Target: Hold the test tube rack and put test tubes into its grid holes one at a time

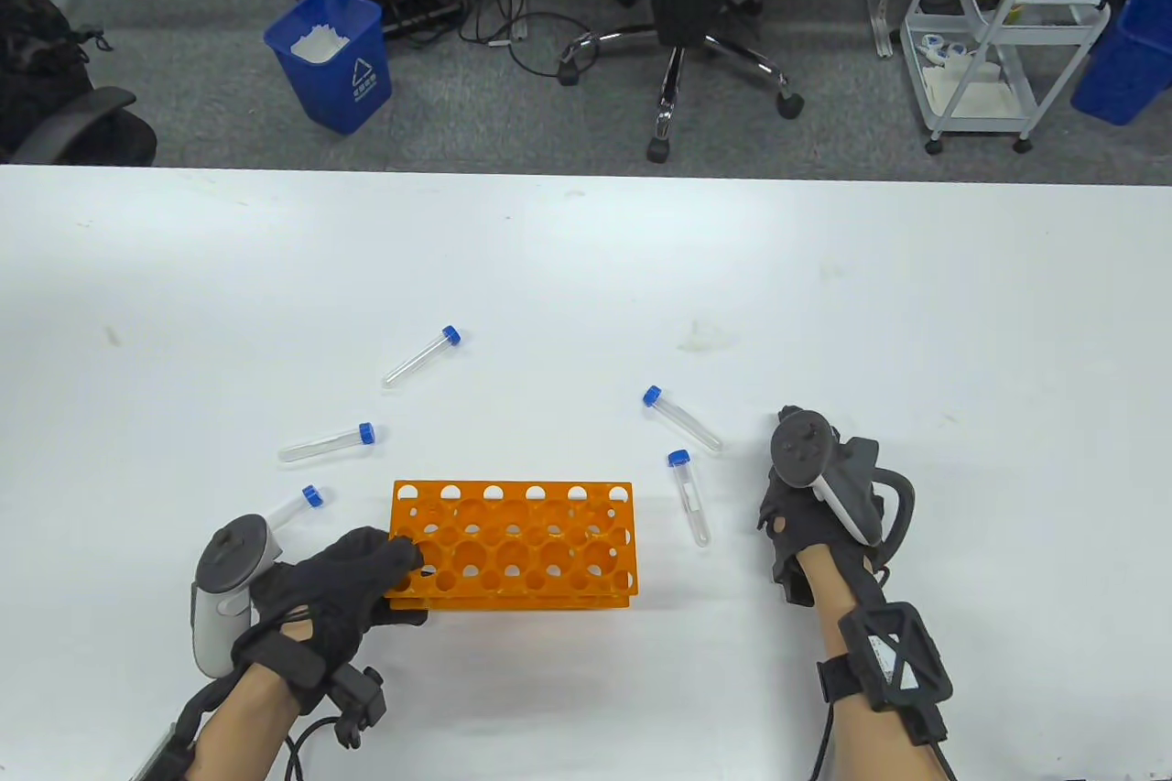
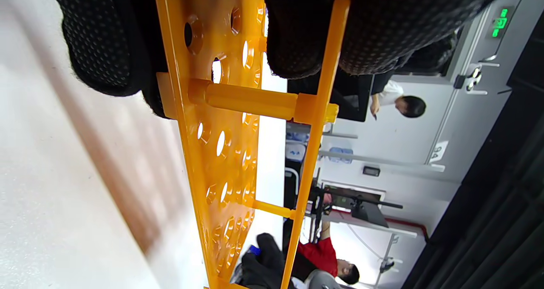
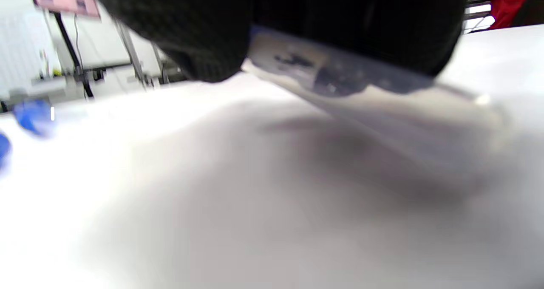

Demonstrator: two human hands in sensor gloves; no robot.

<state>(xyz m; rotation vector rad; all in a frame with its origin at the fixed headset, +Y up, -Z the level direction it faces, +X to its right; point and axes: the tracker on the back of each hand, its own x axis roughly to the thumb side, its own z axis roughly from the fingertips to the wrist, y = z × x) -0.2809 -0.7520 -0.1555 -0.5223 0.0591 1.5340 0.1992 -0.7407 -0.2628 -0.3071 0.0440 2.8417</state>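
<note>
The orange test tube rack [image 1: 513,543] stands on the white table with all its holes empty. My left hand [image 1: 389,570] grips its left end; in the left wrist view my fingers [image 2: 297,34] sit between the rack's plates [image 2: 221,123]. Several clear tubes with blue caps lie loose: two [image 1: 421,355] [image 1: 328,442] behind the rack on the left, one [image 1: 298,506] by my left tracker, two [image 1: 682,419] [image 1: 689,497] right of the rack. My right hand [image 1: 783,497] is low on the table right of those. In the right wrist view its fingers [image 3: 204,46] hold a clear tube [image 3: 340,72], blurred.
The table's far edge [image 1: 586,172] runs across the view, with an office chair [image 1: 682,3], a blue bin [image 1: 334,58] and a white cart [image 1: 998,21] on the floor beyond. Bare white tabletop [image 1: 961,341] lies to the right and behind the tubes.
</note>
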